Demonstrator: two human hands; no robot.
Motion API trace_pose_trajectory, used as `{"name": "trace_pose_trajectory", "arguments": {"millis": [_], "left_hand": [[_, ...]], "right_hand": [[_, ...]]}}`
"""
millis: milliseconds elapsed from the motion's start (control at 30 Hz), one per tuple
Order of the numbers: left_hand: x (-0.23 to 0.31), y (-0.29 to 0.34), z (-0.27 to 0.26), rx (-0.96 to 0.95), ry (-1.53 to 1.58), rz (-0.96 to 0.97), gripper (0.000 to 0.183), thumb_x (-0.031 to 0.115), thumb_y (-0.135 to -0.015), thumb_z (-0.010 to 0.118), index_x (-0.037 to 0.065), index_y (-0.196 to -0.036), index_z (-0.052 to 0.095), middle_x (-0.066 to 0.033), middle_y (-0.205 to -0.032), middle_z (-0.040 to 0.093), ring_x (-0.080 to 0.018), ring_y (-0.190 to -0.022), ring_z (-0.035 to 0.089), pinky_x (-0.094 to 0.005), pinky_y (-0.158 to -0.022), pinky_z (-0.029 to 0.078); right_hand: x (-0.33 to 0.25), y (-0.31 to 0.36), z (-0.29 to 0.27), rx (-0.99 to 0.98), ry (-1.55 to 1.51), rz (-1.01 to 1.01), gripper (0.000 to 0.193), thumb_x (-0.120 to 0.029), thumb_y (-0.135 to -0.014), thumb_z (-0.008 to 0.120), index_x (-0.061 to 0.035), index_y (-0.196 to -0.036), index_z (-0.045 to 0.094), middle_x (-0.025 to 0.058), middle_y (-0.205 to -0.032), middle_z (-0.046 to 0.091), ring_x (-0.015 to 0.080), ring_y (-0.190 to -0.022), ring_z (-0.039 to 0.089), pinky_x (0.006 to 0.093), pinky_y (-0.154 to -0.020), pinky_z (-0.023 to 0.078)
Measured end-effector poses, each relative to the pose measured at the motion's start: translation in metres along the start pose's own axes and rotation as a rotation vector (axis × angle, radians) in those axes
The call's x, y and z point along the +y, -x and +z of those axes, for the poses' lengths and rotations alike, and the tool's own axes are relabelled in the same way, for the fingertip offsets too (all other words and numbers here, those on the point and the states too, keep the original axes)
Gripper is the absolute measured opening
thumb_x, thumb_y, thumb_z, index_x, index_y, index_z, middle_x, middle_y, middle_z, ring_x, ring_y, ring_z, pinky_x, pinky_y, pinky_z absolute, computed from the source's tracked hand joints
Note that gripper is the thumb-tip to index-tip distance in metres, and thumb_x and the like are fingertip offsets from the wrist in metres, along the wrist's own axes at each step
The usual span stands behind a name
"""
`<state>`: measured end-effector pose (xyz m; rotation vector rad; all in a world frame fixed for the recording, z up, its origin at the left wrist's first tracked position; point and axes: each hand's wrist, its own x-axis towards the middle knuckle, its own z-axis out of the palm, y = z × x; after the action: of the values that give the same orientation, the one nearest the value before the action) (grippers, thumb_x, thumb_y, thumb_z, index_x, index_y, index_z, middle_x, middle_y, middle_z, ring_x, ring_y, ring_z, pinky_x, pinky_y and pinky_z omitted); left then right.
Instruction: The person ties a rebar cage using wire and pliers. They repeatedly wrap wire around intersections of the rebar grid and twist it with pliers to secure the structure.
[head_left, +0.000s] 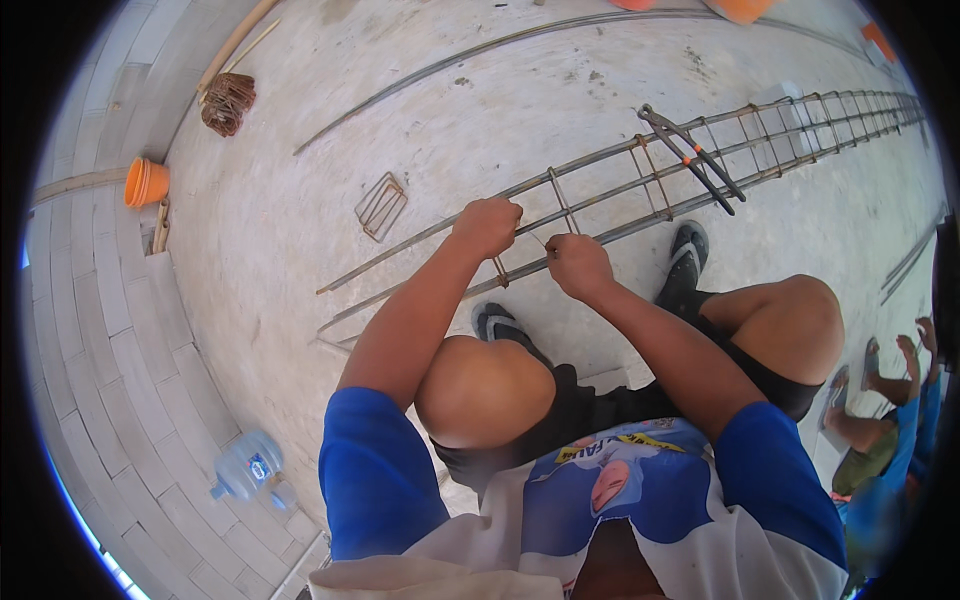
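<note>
A long rebar cage [605, 190] of parallel bars with square stirrups runs from the middle of the floor to the far right. Over its near-left part, my left hand [488, 228] is closed at the bars. My right hand [580, 268] is closed just to its right, fingers pinched together. Between them shows a short stretch of thin wire [537, 240]; its ends are hidden in my fingers. Long-handled pincers [697, 160] with dark handles and orange marks lie across the cage, right of my hands. A stirrup [563, 200] stands round the bars beside my hands.
Loose stirrups [382, 207] lie on the concrete floor, left of the cage. Farther off are a brown wire bundle [228, 104], orange buckets [147, 184] and a long bar [440, 65]. A clear water jug [248, 466] lies near the block wall. Another person [880, 430] sits at the right.
</note>
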<state>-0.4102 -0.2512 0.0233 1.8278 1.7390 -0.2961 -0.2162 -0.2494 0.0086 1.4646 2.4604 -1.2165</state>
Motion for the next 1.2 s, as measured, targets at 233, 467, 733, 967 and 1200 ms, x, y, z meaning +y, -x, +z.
{"name": "trace_pose_trajectory", "arguments": {"millis": [233, 467, 733, 967, 1200], "left_hand": [[-0.013, 0.032, -0.008, 0.024, 0.050, -0.119, 0.022, 0.013, -0.084, 0.053, -0.002, -0.091, 0.068, -0.0262, -0.093, 0.067, -0.0416, -0.089, 0.066, -0.0491, -0.078, 0.053], [-0.026, 0.049, 0.006, 0.118, 0.212, -0.163, 0.017, 0.009, -0.075, 0.060, -0.005, -0.077, 0.069, -0.0275, -0.084, 0.067, -0.0415, -0.085, 0.067, -0.0472, -0.076, 0.054], [-0.028, 0.056, -0.002, 0.059, 0.363, -0.139, 0.025, 0.014, -0.082, 0.055, -0.005, -0.090, 0.069, -0.0263, -0.093, 0.067, -0.0411, -0.093, 0.064, -0.0469, -0.083, 0.050], [-0.037, 0.079, -0.001, 0.065, 0.544, -0.101, 0.029, 0.018, -0.086, 0.055, 0.000, -0.103, 0.070, -0.0254, -0.104, 0.066, -0.0393, -0.099, 0.063, -0.0435, -0.087, 0.050], [-0.021, 0.102, 0.040, 0.287, 0.659, -0.169, 0.030, 0.016, -0.093, 0.049, 0.001, -0.113, 0.065, -0.0246, -0.103, 0.066, -0.0401, -0.100, 0.062, -0.0458, -0.087, 0.048]], "right_hand": [[-0.027, -0.017, 0.031, -0.039, 0.089, -0.098, 0.015, -0.011, -0.082, 0.054, -0.0039, -0.082, 0.067, 0.0189, -0.087, 0.068, 0.0384, -0.085, 0.067, 0.0496, -0.077, 0.052], [-0.046, -0.020, 0.044, -0.148, 0.214, -0.217, 0.015, -0.015, -0.079, 0.060, -0.0049, -0.087, 0.069, 0.0171, -0.090, 0.068, 0.0360, -0.086, 0.067, 0.0475, -0.075, 0.052], [-0.039, -0.025, 0.046, -0.066, 0.167, -0.347, 0.015, -0.014, -0.086, 0.057, -0.0056, -0.080, 0.067, 0.0146, -0.083, 0.067, 0.0355, -0.078, 0.066, 0.0478, -0.070, 0.051], [-0.051, -0.024, 0.031, -0.100, 0.212, -0.422, 0.011, -0.013, -0.083, 0.060, -0.0062, -0.081, 0.068, 0.0148, -0.081, 0.067, 0.0347, -0.080, 0.066, 0.0462, -0.069, 0.052], [-0.072, -0.056, 0.001, -0.147, 0.454, -0.542, 0.015, -0.007, -0.078, 0.057, -0.0080, -0.083, 0.071, 0.0141, -0.084, 0.069, 0.0332, -0.085, 0.067, 0.0448, -0.070, 0.053]]}}
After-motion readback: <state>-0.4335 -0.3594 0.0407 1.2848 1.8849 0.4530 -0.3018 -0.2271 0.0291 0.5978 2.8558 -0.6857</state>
